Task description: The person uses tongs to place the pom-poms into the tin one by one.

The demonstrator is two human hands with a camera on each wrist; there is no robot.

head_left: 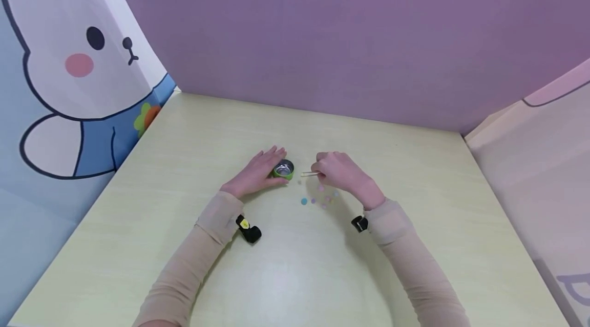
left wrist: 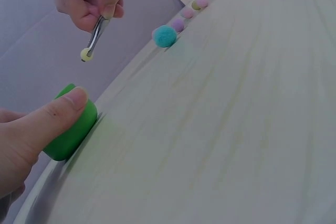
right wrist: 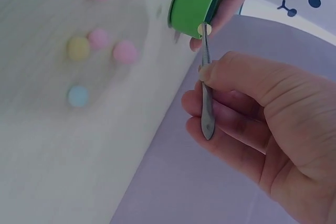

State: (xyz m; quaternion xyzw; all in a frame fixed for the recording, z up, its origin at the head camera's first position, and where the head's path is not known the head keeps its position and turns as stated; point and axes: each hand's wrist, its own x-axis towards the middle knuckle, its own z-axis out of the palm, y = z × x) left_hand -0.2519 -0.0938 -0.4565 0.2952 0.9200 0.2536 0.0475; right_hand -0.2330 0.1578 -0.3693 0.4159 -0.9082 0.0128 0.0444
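My left hand [head_left: 258, 172] holds a small round green cup [left wrist: 73, 135] with a shiny metal inside, thumb on the near side and fingers round the far side. The cup stands upright on the table. With thumb and fingers my right hand [head_left: 341, 169] pinches a pair of metal tweezers [right wrist: 208, 109]. A small pale yellow pom-pom [left wrist: 86, 54] sits between the tweezer tips, raised off the table. In the head view the tips are just right of the cup, pointing towards it.
Loose pom-poms lie in front of the right hand: a teal one [head_left: 304, 201], a yellow one [right wrist: 79, 48], a light blue one [right wrist: 77, 96], and several pink and purple ones. A purple panel [head_left: 322, 35] rises behind the pale table [head_left: 286, 265], with a cartoon-printed panel [head_left: 55, 214] at left.
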